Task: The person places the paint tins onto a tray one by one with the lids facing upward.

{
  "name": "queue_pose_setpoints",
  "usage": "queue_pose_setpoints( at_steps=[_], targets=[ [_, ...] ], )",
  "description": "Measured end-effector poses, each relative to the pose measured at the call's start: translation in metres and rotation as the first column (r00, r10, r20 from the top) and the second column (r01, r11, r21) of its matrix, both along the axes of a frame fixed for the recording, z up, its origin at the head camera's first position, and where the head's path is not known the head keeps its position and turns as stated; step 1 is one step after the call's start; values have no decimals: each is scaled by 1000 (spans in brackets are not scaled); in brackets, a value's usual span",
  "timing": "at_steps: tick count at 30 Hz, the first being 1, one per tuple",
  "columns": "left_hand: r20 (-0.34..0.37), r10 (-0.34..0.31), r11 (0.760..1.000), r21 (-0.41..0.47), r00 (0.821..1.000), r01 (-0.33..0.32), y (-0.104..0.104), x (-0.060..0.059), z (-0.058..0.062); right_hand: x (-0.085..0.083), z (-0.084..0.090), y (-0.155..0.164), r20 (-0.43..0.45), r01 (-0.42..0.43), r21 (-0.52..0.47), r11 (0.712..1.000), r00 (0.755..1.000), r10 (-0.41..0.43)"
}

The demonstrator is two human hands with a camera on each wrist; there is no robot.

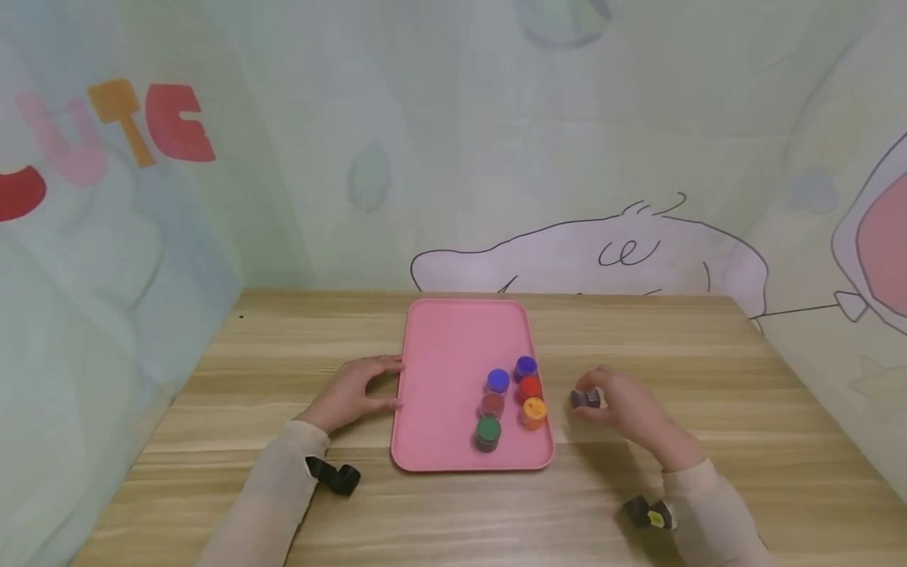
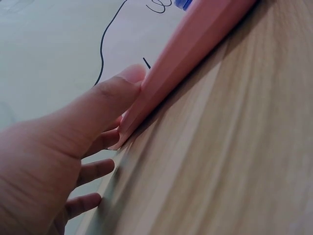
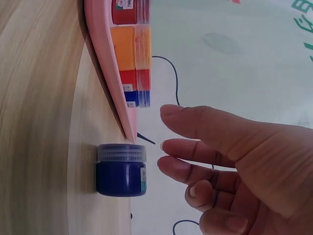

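Observation:
A dark blue paint jar (image 3: 121, 170) lies on its side on the table, its clear lid facing the tray. In the head view this jar (image 1: 585, 399) sits by the fingertips of my right hand (image 1: 623, 405); the right wrist view shows a gap between them, the fingers loosely bent. My left hand (image 1: 354, 391) rests its thumb and fingertips against the left edge of a pink tray (image 1: 446, 339), fingers spread. Two rows of small paint jars stand upright on the tray's right half, among them a green jar (image 1: 487, 434) and an orange jar (image 1: 534, 412).
A blue jar (image 1: 497, 381), a brownish-red jar (image 1: 492, 405), a red jar (image 1: 530, 389) and a darker blue jar (image 1: 525, 368) are also on the tray. The wooden table (image 1: 305, 331) meets a cartoon-printed curtain (image 1: 319, 157) at the back.

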State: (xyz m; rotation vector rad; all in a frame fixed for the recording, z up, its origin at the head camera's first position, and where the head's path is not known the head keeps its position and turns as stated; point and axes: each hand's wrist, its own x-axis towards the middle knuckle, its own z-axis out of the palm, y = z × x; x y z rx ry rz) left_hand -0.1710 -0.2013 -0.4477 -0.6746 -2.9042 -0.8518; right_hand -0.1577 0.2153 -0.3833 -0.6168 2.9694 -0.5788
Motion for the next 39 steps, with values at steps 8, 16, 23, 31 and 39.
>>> queue_pose_setpoints(
  at_steps=[8,16,23,31,39],
  targets=[
    [-12,-2,1000,4,1000,2,-1,1,0,-3,-4,3,-36,13,66,998,999,-11],
    [-35,-21,1000,-1,999,21,-2,0,-1,-3,-10,4,-147,1,163,987,989,23],
    [-39,-24,1000,3,999,24,-2,0,-1,-4,-14,4,-159,27,157,987,987,-1],
    [-47,-27,1000,1,999,27,-1,0,0,-7,-17,4,-118,58,161,985,992,-39],
    [-36,-20,1000,5,999,20,0,0,1,-7,-22,3,-168,53,176,983,985,-23]
  ],
)
